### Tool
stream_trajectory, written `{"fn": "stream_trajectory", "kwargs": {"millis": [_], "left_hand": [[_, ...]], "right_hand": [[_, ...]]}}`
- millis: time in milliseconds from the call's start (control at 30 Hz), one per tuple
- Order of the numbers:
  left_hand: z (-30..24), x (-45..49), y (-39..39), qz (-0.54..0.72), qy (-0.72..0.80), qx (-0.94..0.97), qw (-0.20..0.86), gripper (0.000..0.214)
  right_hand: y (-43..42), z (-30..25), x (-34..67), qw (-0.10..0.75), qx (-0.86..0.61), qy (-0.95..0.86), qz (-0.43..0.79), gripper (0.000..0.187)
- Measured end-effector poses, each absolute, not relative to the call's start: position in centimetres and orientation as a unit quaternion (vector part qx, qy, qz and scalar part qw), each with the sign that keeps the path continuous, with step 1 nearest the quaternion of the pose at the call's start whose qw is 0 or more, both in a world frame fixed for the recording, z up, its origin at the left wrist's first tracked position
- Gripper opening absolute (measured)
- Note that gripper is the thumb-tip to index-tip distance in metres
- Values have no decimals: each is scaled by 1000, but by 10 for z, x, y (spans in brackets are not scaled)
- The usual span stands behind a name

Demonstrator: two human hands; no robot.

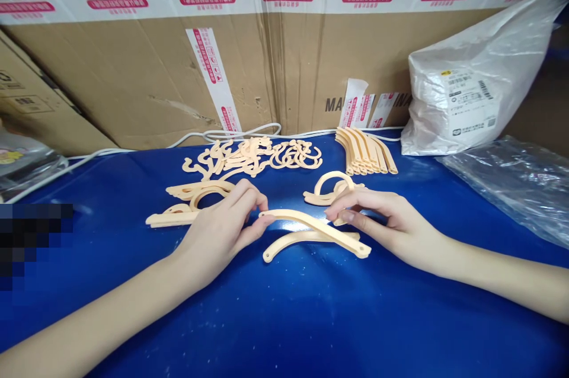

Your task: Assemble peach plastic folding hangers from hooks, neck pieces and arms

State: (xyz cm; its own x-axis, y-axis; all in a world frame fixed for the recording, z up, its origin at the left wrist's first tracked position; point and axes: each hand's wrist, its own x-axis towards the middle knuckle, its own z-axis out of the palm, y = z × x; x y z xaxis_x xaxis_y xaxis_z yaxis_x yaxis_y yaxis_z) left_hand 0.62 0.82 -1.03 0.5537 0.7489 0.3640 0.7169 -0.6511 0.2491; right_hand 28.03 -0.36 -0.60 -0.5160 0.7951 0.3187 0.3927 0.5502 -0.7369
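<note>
My left hand [226,218] pinches one end of a curved beige hanger arm [311,221], which has a hole at each end and slants down to the right. A second curved arm [288,240] lies under it on the blue table, crossing it. My right hand [382,215] is closed at the fingertips on a small beige piece [341,221], mostly hidden by the fingers. Just behind that hand lies a beige part with a round hook [331,178]. Beside and behind my left hand are more beige arms [171,219] with curved hooks, partly covered by it.
A pile of loose beige hooks [249,156] lies at the back of the blue table [284,319]. Stacked curved arms [362,153] are right of it. A white bag [471,82] and clear plastic [515,188] sit at right. A cardboard box [302,58] and white cable [178,140] border the back.
</note>
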Motion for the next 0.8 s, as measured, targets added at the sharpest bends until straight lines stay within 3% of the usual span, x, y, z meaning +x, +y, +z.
{"fn": "stream_trajectory", "kwargs": {"millis": [433, 600, 800], "left_hand": [[-9, 5, 9, 229, 457, 851, 119, 18], [-7, 5, 9, 328, 436, 810, 216, 15], [1, 10, 12, 427, 415, 679, 429, 13]], "right_hand": [[-2, -8, 283, 308, -306, -852, 291, 30], [-3, -9, 284, 306, -306, -854, 288, 32], [-3, -9, 283, 307, -311, -851, 291, 30]]}}
